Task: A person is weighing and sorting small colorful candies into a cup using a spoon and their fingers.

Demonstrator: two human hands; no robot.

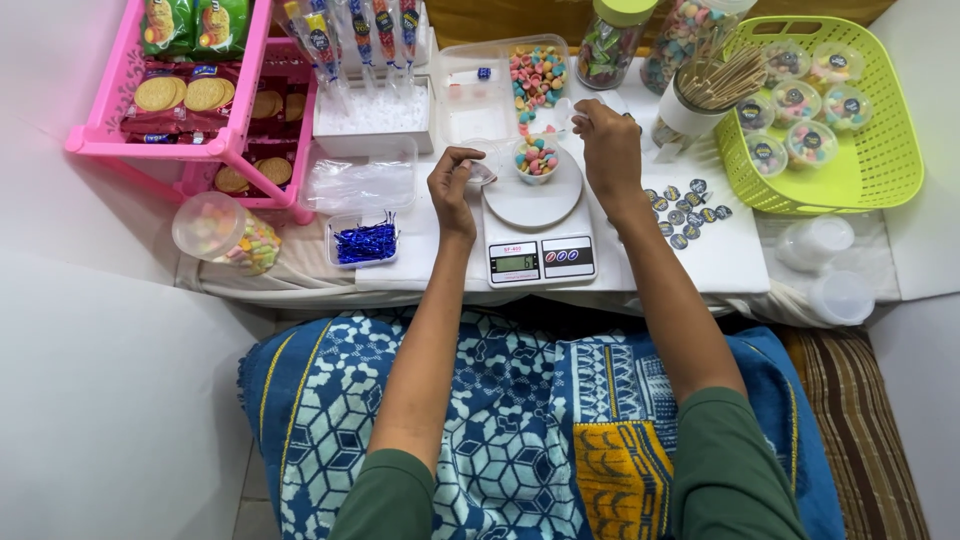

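Sitting on the scale [532, 205], the cup [537, 160] is part-filled with candies; left hand [452, 185] pinches a clear lid, right hand [608, 140] pinches something small at one o'clock, sealed cups fill the basket [880, 170].

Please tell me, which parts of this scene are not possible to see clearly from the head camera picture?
- Left hand: its curled fingers hide most of the small clear piece it holds.
- Right hand: what its fingertips pinch is too small to tell.
- Kitchen scale: display digits too small to trust.
- Candy cup: its depth is hidden by the candies.
- Jars: tops cut off by the upper edge.
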